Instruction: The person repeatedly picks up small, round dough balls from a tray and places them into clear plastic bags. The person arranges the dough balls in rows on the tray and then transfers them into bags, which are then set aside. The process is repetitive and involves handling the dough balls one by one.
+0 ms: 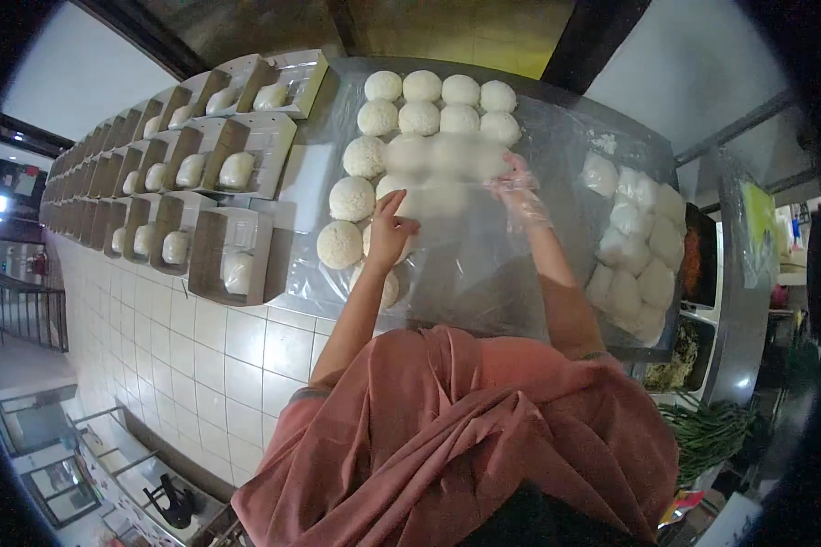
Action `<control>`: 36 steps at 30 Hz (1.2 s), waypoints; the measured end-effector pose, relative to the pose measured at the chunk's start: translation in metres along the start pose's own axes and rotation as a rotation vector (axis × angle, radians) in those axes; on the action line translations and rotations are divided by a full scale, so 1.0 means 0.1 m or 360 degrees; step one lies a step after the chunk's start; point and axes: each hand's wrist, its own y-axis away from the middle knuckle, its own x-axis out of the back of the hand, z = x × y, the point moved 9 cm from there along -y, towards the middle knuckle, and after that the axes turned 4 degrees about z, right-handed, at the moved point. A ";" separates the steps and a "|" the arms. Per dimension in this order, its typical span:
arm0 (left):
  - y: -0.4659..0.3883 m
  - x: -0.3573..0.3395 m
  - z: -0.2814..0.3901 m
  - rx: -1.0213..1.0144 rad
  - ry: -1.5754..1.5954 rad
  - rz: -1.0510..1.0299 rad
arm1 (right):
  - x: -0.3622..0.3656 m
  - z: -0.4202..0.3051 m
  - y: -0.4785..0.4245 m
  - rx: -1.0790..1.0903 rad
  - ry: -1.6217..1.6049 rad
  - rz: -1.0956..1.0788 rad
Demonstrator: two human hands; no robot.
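Round white mounds, apparently of moulded rice (352, 198), stand in rows on a plastic-covered metal table (479, 273). My left hand (391, 232) is over the near left rows, thumb and forefinger curved with a gap between them; no held object can be made out. My right hand (518, 186), in a clear plastic glove, has bent fingers beside the right end of a middle row. Whether it grips anything is unclear. The mounds between my hands look hazy and smeared, so their outlines are partly hidden. Farther back, the mounds (422, 87) show sharply.
Long rows of open cardboard boxes (263, 157) line the left, several holding wrapped white portions (237, 171). At the right end of the table lies a pile of clear-bagged white portions (629, 239). Beyond it are trays of food (677, 355) and green long vegetables (711, 431).
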 end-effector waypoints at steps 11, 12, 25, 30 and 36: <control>-0.10 -0.13 -0.19 -0.0018 -0.0833 0.0134 | -0.51 -0.49 0.31 0.1169 0.1048 0.0450; -0.10 -0.12 -0.22 0.0019 -0.0819 0.0141 | -0.75 -0.53 0.42 0.1376 0.0970 0.0227; 0.24 0.32 -0.05 -0.0153 -0.0580 0.0360 | -1.31 0.15 0.15 0.1380 0.0907 -0.0068; 0.44 0.43 0.04 0.0058 -0.0530 0.0369 | -0.91 -0.46 0.82 0.1507 0.1155 -0.0013; 0.43 0.29 -0.13 0.0190 -0.0339 0.0254 | -1.02 -0.23 0.75 0.1574 0.1236 0.0106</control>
